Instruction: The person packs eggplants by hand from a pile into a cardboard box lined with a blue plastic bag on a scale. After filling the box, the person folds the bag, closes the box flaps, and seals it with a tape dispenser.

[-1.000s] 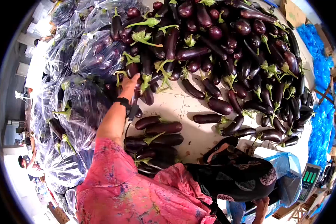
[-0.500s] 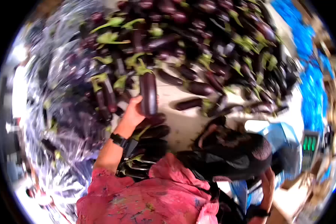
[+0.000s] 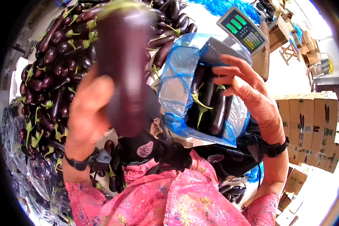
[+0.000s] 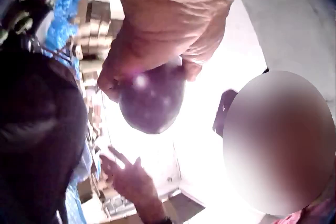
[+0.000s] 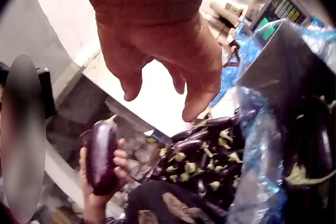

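My left hand (image 3: 87, 111) grips a large dark purple eggplant (image 3: 126, 75), lifted close to the head camera and blurred. In the left wrist view its rounded end (image 4: 152, 103) pokes out below the curled fingers. My right hand (image 3: 248, 84) holds nothing; its fingers are spread and loosely bent over a box lined with a blue plastic bag (image 3: 177, 90). Inside the bag lie several eggplants (image 3: 219, 113), side by side, with green stems. From the right wrist, the raised eggplant (image 5: 102, 155) shows upright with my left fingers wrapped around it.
A scale display (image 3: 243, 30) with green digits stands beyond the box. To the left spreads a big heap of eggplants (image 3: 51, 83), with clear plastic bags (image 3: 17, 158) below it. Printed cartons (image 3: 309, 128) are stacked at the right. My patterned black trousers (image 3: 139, 147) lie between.
My left hand has taken an eggplant from the heap and raised it toward my head. The view has swung right, to the box, and my right hand has come up over it.
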A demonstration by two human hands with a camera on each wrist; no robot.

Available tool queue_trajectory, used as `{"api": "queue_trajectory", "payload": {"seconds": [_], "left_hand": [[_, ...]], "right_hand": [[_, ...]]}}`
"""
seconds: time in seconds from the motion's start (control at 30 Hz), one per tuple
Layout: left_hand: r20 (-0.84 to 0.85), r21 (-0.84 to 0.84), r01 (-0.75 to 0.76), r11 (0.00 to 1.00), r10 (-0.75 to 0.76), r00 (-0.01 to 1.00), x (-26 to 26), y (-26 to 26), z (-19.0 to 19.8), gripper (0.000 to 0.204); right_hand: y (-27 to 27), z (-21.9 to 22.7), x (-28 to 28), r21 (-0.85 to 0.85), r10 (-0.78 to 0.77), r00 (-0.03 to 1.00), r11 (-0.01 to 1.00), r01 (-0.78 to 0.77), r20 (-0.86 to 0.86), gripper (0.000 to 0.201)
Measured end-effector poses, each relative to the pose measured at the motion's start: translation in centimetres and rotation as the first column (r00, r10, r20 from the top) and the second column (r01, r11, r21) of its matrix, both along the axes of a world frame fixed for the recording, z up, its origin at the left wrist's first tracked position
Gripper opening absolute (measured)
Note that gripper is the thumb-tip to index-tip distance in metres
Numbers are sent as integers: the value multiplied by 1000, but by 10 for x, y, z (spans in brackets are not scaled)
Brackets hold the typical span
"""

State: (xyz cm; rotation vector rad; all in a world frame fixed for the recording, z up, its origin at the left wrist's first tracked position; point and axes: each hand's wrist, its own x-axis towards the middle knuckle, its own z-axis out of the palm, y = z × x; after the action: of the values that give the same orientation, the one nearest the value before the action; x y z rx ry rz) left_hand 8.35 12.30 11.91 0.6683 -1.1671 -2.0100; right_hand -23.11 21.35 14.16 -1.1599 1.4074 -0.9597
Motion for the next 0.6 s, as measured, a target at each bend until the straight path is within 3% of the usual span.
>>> {"api": "queue_trajectory", "payload": {"seconds": [0.03,0.1,0.13,0.2,0.27,0.3,0.4,0.47,0.6], "left_hand": [[15,-32,128,991,-128,992,-27,0,8,75],[112,-76,369,926,-359,926,-75,2,8,65],[152,-232,347,909,-318,936,-98,11,6,66],[231,-443,318,838,-236,944,-118,12,-33,64],[364,-169,529,831,-446,817,-112,2,-15,65],[523,-207,507,837,-343,780,-106,-4,-21,66],[373,-98,402,910,-342,863,-87,-16,-21,56],[405,-144,373,916,-289,867,-73,-16,-7,50],[472,-252,278,927,-133,871,-35,-29,0,55]], "right_hand": [[-2,3,3,-52,66,996,997,-64,55,66],[-7,12,19,-45,-28,986,998,35,164,67],[-7,13,22,-35,-74,974,996,84,216,67],[-4,1,2,47,-45,979,998,37,197,67],[4,-16,-10,169,-112,988,981,92,111,68],[8,-23,-14,214,-152,984,968,131,87,69],[12,-57,-30,296,-103,990,947,127,-95,82],[12,-91,-36,342,-86,974,927,156,-211,89],[-1,-147,-31,432,44,913,889,149,-406,79]]}}
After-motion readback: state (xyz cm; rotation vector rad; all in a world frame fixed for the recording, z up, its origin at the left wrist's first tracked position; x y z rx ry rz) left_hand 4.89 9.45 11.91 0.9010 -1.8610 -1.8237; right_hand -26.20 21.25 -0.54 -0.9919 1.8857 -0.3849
